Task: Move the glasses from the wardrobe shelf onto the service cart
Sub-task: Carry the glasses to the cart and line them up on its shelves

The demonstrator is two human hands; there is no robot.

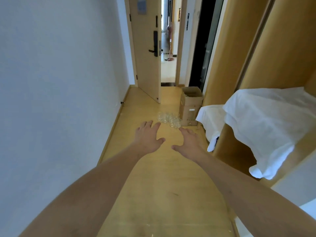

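Wall (56,82): a plain pale surface fills the whole left side, running down to a wooden skirting at the floor.
Floor (162,194): light yellow wood, stretching from the near foreground up to the door.
Wardrobe (282,53): tall wooden panels on the right side, with shelf edges showing lower down.
White cloth (266,127): draped over the wardrobe shelf at right, hanging off its front edge; a second white piece (212,124) hangs just behind it, nearer the box.
Door (147,53): wooden, standing ajar at the far end, with a dark lock and handle; a bright room shows through the gap.
Cardboard box (190,106): open-topped, standing on the floor against the wardrobe's foot.
Glasses (169,119): a cluster of clear glasses stands on the floor, just left of the cardboard box and beyond both hands.
Left hand (148,137): stretched forward, palm down, fingers straight and spread, holding nothing.
Right hand (189,142): likewise stretched forward, palm down, fingers spread and thumb out, holding nothing, apart from the glasses.
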